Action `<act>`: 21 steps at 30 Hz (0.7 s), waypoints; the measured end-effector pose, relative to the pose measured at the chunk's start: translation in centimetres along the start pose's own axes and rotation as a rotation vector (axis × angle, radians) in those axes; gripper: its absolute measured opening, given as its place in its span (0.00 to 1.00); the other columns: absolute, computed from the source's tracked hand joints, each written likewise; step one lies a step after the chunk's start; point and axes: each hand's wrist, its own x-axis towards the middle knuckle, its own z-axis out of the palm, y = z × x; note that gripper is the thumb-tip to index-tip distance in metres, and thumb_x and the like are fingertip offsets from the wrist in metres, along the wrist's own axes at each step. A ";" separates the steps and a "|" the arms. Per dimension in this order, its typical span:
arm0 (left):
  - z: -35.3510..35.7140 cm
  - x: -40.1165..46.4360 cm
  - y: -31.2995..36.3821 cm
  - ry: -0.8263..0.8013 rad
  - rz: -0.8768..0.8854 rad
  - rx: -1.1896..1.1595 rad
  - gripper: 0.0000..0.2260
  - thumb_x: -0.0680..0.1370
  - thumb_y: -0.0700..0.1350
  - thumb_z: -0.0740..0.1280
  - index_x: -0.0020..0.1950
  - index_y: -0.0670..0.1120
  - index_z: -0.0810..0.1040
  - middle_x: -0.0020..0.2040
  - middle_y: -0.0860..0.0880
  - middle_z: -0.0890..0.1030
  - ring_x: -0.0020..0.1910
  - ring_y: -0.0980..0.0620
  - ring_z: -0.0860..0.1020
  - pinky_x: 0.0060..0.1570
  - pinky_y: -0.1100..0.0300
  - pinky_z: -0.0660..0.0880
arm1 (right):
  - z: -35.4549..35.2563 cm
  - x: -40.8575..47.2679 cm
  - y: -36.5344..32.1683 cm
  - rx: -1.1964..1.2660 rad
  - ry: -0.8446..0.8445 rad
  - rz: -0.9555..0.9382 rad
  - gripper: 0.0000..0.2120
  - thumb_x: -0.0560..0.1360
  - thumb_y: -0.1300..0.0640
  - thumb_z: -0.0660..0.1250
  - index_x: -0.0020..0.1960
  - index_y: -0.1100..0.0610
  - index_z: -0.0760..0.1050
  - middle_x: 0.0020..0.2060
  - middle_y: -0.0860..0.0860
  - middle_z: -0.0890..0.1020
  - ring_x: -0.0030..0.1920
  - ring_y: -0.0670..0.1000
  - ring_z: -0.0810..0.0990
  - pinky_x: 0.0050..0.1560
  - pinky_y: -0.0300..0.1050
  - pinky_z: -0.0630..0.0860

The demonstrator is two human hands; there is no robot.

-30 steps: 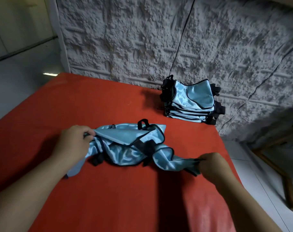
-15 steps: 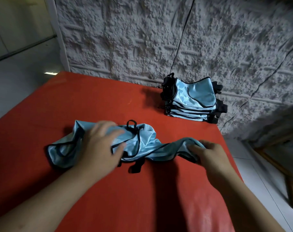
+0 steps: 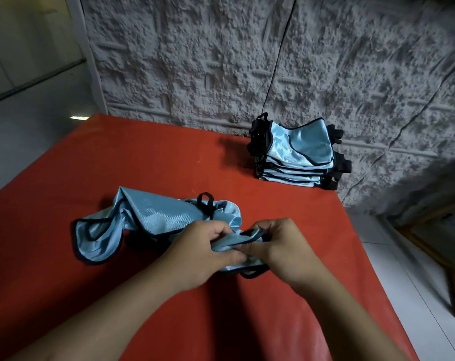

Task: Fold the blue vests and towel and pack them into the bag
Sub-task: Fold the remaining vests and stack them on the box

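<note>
the two hands have come together since half a second ago. the left hand [image 3: 208,252], which was then pressing flat on the middle of the loose blue vest [image 3: 153,225], is now at the vest's right end, its fingers curled round the cloth. the right hand [image 3: 276,246], which held that end out to the right a moment back, has drawn in and pinches the same bunch of cloth, so both hands touch each other and grip the right end between them. the left part of the vest lies slack and rumpled on the red table [image 3: 117,162], its black-edged flap spread toward the left and a black loop standing up at the far side.

this looks like the end being doubled over onto itself, so the fold of this vest is under way but not finished. the stack of folded vests [image 3: 296,157] sits at the far right of the table, well apart from the hands. no bag or towel is in view, so packing seems some way off.
</note>
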 end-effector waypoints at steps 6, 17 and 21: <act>-3.1 -0.1 0.9 0.059 -0.012 -0.210 0.12 0.66 0.50 0.79 0.35 0.49 0.77 0.32 0.47 0.77 0.32 0.53 0.74 0.32 0.62 0.70 | 0.2 1.2 0.5 0.334 0.058 -0.093 0.11 0.72 0.63 0.76 0.54 0.60 0.82 0.44 0.61 0.84 0.44 0.56 0.81 0.51 0.51 0.78; -6.6 -0.6 4.6 0.242 0.061 -0.864 0.28 0.70 0.46 0.74 0.65 0.31 0.75 0.52 0.37 0.84 0.48 0.39 0.84 0.49 0.44 0.81 | 5.7 1.3 1.3 -0.570 -0.079 -0.155 0.13 0.68 0.49 0.77 0.36 0.55 0.76 0.27 0.45 0.73 0.28 0.42 0.69 0.31 0.39 0.68; -10.7 -0.3 3.9 0.438 0.096 -1.041 0.32 0.74 0.52 0.73 0.74 0.39 0.71 0.68 0.39 0.77 0.64 0.41 0.79 0.59 0.46 0.79 | 1.6 2.3 0.1 -0.730 0.094 -0.121 0.18 0.68 0.48 0.77 0.31 0.54 0.71 0.24 0.50 0.70 0.27 0.45 0.65 0.29 0.41 0.64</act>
